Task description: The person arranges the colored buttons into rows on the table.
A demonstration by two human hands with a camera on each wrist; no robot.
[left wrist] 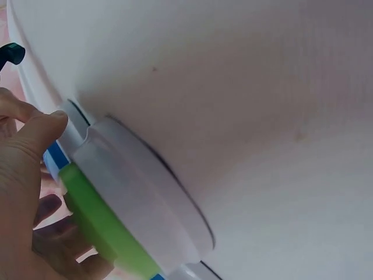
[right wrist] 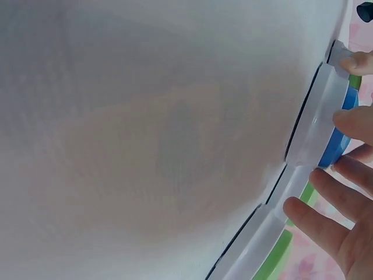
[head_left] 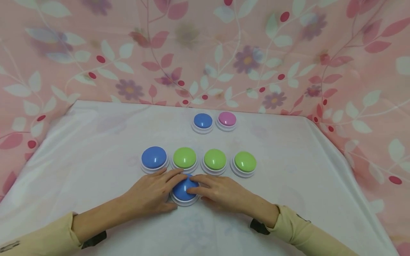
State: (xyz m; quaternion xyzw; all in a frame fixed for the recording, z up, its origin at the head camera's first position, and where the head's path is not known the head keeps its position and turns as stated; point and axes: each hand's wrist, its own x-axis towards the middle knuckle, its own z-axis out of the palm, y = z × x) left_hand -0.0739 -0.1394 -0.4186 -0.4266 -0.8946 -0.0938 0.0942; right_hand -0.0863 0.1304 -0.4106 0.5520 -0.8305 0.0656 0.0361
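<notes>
Fingers (head_left: 177,178) of the left hand (head_left: 153,191) and right hand (head_left: 225,192) spread loosely, touching a plain blue button (head_left: 182,192).

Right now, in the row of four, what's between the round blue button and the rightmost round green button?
A round green button nearest the blue button, then another green button; the head view shows both.
</notes>
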